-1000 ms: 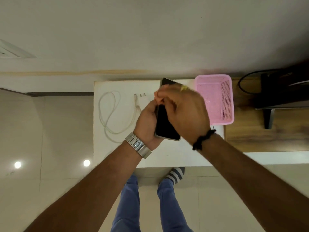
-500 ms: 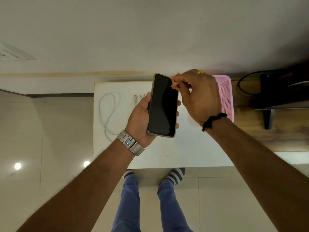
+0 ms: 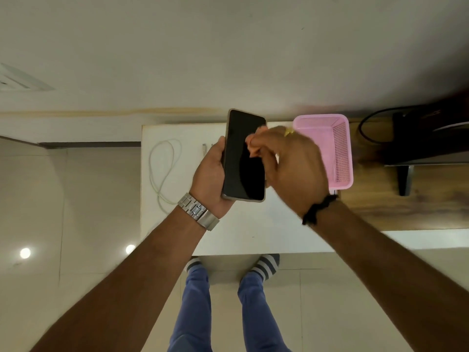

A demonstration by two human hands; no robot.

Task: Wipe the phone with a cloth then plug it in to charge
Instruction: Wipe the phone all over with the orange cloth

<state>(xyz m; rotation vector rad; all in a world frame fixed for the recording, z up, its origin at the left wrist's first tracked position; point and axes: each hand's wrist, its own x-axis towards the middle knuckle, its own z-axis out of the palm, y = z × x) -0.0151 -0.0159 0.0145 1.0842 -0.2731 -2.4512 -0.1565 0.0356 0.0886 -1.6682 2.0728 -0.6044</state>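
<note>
My left hand holds a black-screened phone screen up above the white table. My right hand is closed on a small pinkish cloth, and the cloth presses on the right side of the screen. Most of the cloth is hidden inside my fingers. A white charging cable lies looped on the left part of the table, with its plug end just left of my left hand.
A pink plastic basket stands at the table's back right, close behind my right hand. To the right is a wooden surface with a dark stand and a black cord. My legs and striped socks show below the table's front edge.
My right hand with the cloth swept from over the phone's middle up to its top right corner, then came back down onto the screen's right side. The phone rose slightly in my left hand.
</note>
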